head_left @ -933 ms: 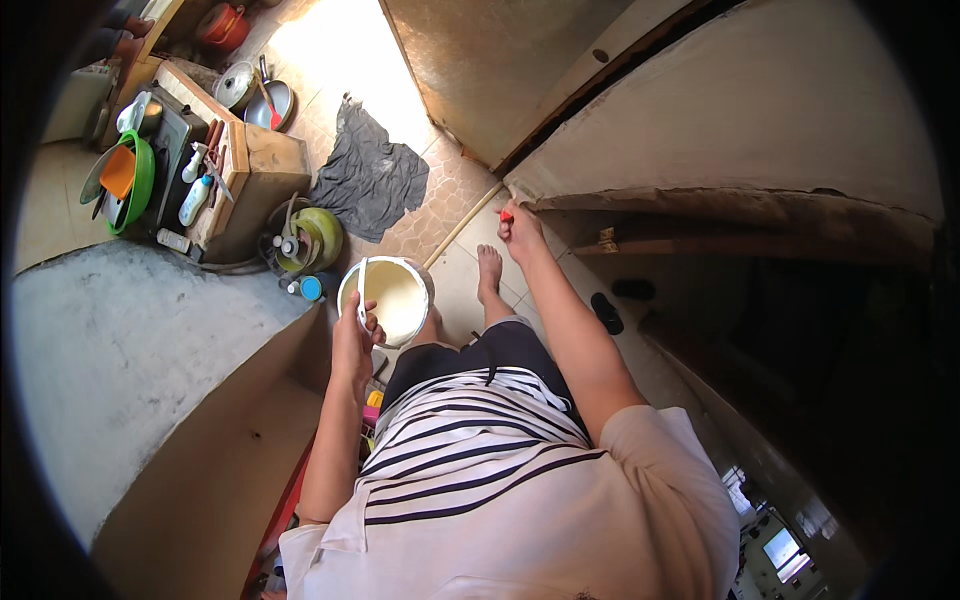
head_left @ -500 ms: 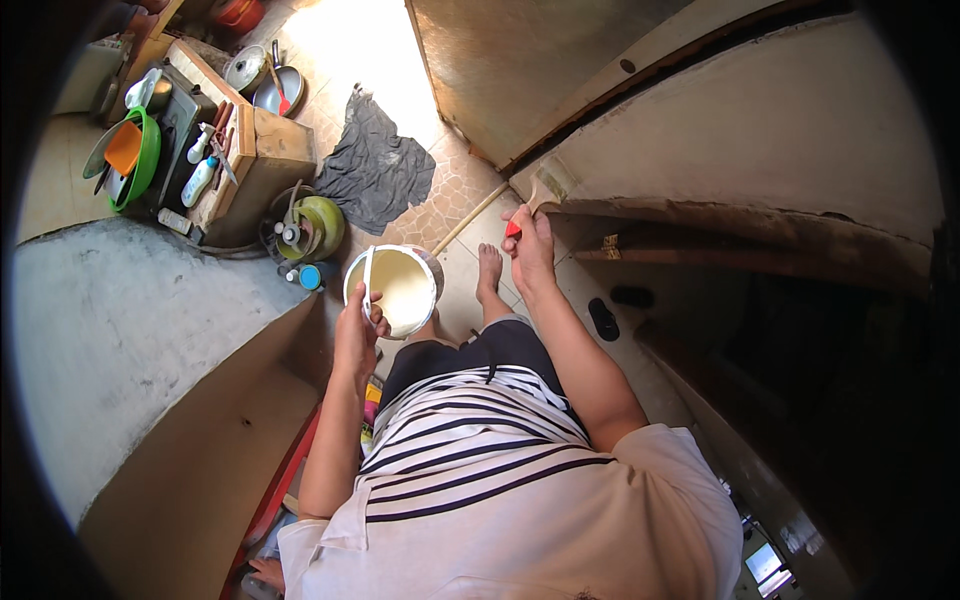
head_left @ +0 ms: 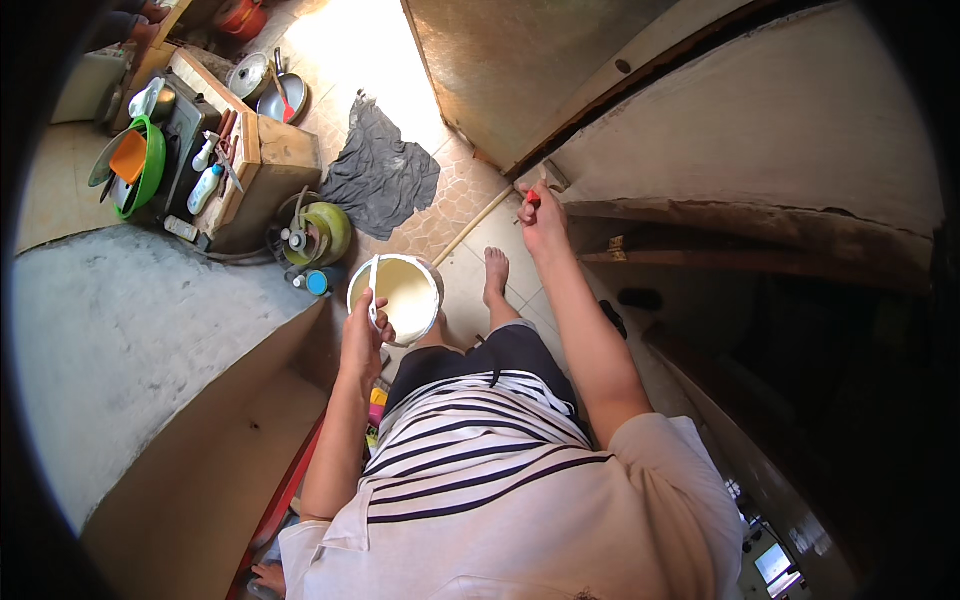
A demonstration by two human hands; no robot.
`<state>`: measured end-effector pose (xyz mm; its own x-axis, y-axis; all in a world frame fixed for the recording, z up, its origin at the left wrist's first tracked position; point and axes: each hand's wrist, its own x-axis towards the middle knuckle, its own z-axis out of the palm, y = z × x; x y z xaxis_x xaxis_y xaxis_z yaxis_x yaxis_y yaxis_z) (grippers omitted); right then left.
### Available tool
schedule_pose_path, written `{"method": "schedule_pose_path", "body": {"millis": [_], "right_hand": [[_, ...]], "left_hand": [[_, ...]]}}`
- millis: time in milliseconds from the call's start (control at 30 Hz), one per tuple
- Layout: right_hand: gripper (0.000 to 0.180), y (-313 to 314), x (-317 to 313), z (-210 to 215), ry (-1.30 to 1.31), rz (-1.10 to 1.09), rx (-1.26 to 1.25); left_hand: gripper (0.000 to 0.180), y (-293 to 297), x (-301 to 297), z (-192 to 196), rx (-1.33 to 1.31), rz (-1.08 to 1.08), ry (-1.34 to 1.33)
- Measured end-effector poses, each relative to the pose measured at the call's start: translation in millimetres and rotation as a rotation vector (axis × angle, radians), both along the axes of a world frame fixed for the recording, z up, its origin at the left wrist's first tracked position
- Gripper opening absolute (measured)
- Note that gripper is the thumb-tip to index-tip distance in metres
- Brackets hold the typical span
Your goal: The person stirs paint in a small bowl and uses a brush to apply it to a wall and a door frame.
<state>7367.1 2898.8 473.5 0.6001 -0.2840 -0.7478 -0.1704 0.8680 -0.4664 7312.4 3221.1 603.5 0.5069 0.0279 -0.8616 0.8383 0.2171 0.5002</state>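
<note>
Left hand point(head_left: 365, 325) fingers gripped the white paint bucket point(head_left: 396, 297) by its rim, held level, near the right hand point(head_left: 545, 222), whose fingers pinched a red-handled brush point(head_left: 531, 198) against the wall ledge point(head_left: 700, 215).

Ahead of our right fingers point(head_left: 540, 205) the wall ledge point(head_left: 760, 215) blocks the way; bare floor tiles point(head_left: 470, 275) lie open just below them. Beyond our left fingers point(head_left: 365, 325) on the white bucket point(head_left: 395, 295), a green gas cylinder point(head_left: 318, 235) and wooden box point(head_left: 270, 165) crowd the floor.

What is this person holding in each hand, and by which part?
The left hand holds a white bucket by its thin handle. The right hand grips a small red-handled tool by the handle; its working end is hidden.
</note>
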Motion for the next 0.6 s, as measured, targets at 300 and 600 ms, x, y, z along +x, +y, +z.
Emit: {"method": "schedule_pose_path", "body": {"millis": [300,600], "right_hand": [[0.019,55,-55,66,-0.014,0.152,-0.220],[0.025,4,-14,-32,0.076,0.068,-0.070]], "left_hand": [[0.045,-1,1,-5,-0.006,0.000,-0.003],[0.044,0,7,-5,-0.003,-0.034,-0.019]]}}
